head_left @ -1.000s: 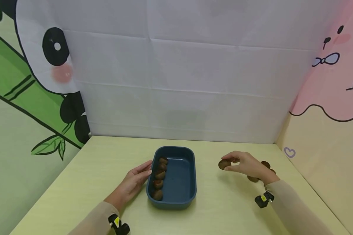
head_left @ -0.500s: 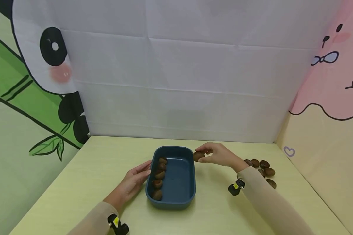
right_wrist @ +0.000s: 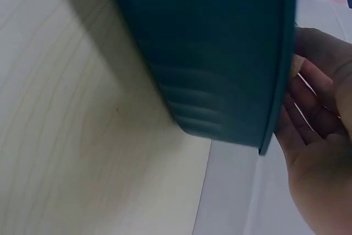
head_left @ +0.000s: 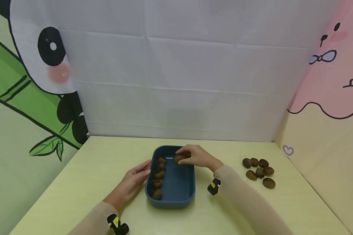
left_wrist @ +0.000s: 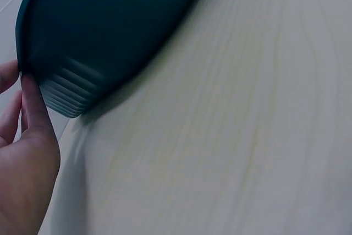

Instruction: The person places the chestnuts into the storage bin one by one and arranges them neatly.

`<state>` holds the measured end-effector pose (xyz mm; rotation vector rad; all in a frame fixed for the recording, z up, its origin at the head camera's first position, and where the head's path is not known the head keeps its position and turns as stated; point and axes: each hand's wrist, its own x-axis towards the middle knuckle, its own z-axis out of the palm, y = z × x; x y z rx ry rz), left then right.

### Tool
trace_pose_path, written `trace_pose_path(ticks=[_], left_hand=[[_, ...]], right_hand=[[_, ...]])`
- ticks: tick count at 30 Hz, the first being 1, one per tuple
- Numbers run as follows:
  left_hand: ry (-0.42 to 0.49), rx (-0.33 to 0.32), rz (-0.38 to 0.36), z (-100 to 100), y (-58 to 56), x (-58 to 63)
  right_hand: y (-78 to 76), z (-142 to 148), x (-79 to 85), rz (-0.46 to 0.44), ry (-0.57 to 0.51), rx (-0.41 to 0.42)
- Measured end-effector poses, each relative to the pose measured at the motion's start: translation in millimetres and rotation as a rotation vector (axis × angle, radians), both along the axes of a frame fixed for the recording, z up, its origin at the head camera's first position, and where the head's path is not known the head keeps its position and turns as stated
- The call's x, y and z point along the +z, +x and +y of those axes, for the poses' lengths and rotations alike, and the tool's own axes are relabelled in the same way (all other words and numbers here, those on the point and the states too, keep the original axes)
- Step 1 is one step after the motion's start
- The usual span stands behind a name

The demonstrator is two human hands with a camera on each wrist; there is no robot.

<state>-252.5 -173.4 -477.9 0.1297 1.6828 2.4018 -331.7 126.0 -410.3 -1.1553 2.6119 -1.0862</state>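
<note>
A dark blue rectangular container (head_left: 176, 203) stands on the table, with several brown chestnuts (head_left: 157, 183) in a row along its left wall. My left hand (head_left: 131, 182) touches that wall from outside, fingers fairly straight. In the left wrist view, the thumb and fingertips of the left hand (left_wrist: 27, 163) meet the container (left_wrist: 110, 26) at its edge. My right hand (head_left: 199, 157) pinches a chestnut (head_left: 177, 159) over the far right part of the container's inside. In the right wrist view, the container wall (right_wrist: 220, 53) mostly hides the chestnut beyond the right hand (right_wrist: 319, 125).
More chestnuts (head_left: 260, 172) lie loosely grouped on the pale wooden table (head_left: 223, 148) at the right. Behind the table hangs a white cloth (head_left: 176, 81). Painted panels flank it, a green one (head_left: 11, 130) at left and a pink one (head_left: 332, 81) at right.
My right hand has carried the chestnut leftward from beside the loose group, past the container's right rim, to above its inside. The left hand has stayed at the container's left wall.
</note>
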Motion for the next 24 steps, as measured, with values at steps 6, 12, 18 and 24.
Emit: trace_pose_path(ticks=[6,12,18,24], left_hand=[[0.002,-0.005,-0.004,0,-0.1,-1.2],[-0.001,-0.013,0.007,0,-0.5,-1.8],[0.004,-0.011,0.013,0,-1.2,-2.4],[0.012,-0.001,0.016,0,-2.4,-3.4]], right_hand=[[-6.0,-20,-4.7,0.056,0.073,0.02],[-13.0,-33,-6.6,0.061,0.145,-0.016],[-20.5,-39,-4.7,0.077,0.232,-0.048],[-23.2,-45,-4.7,0.094,0.263,-0.087]])
